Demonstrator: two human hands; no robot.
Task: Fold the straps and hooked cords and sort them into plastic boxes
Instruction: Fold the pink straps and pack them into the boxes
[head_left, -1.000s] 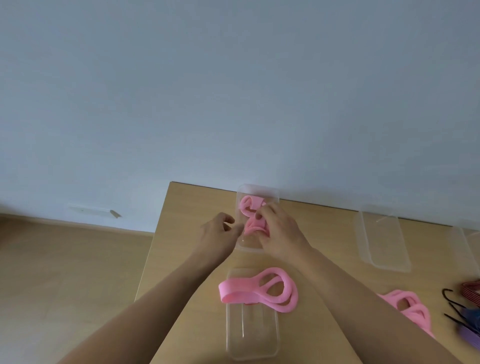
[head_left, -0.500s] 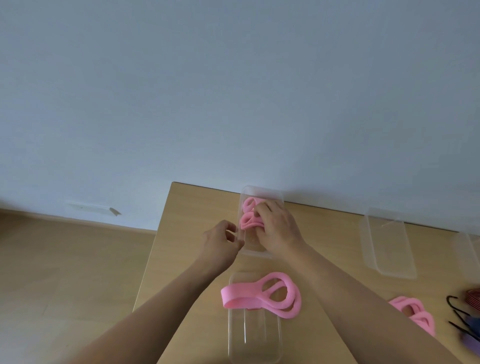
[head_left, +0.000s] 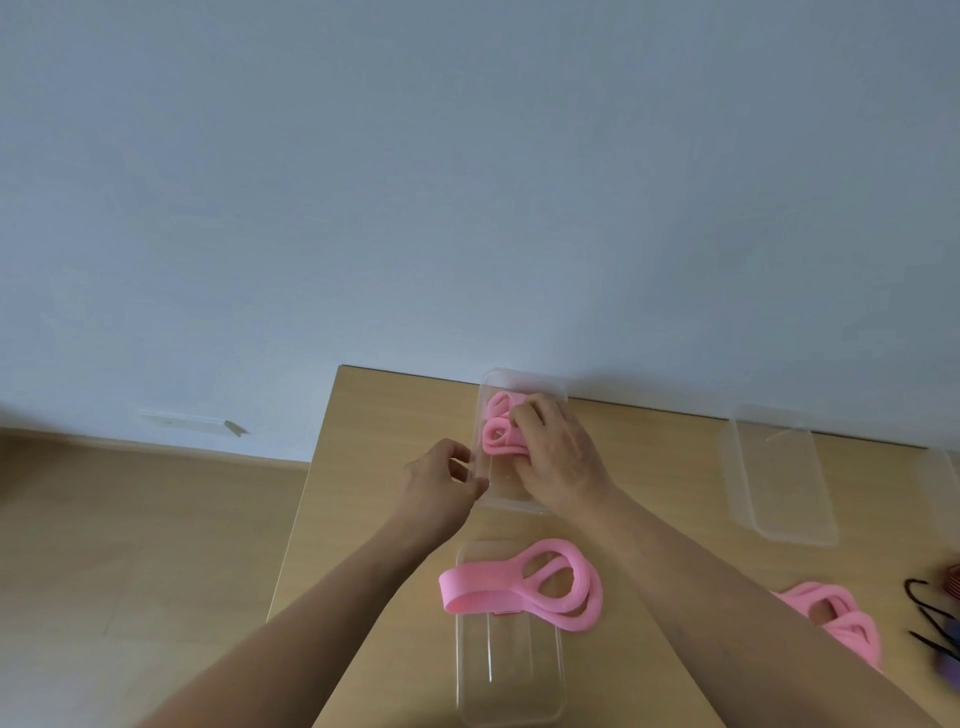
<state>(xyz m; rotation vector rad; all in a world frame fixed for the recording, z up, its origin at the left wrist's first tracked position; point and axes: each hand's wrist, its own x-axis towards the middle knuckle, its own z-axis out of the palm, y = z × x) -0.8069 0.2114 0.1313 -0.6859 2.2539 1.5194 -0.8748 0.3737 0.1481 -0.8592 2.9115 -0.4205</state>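
Right fingers (head_left: 530, 415) are gripping a folded strap (head_left: 496, 436), seating it inside the box (head_left: 519, 375); left fingers (head_left: 460, 456) are pinching its rim. Nearer them, a loose strap (head_left: 519, 590) is awaiting folding; rightward, cords (head_left: 930, 621) are lying unsorted.

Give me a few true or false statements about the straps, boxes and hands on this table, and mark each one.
1. The right hand grips a folded pink strap inside the far box. True.
2. A blue strap lies across the near box. False: that loose strap is pink.
3. The right-side box holds the hooked cords. False: nothing shows in it; the cords lie on the table at the right edge.
4. More pink straps lie heaped beside the right forearm. True.
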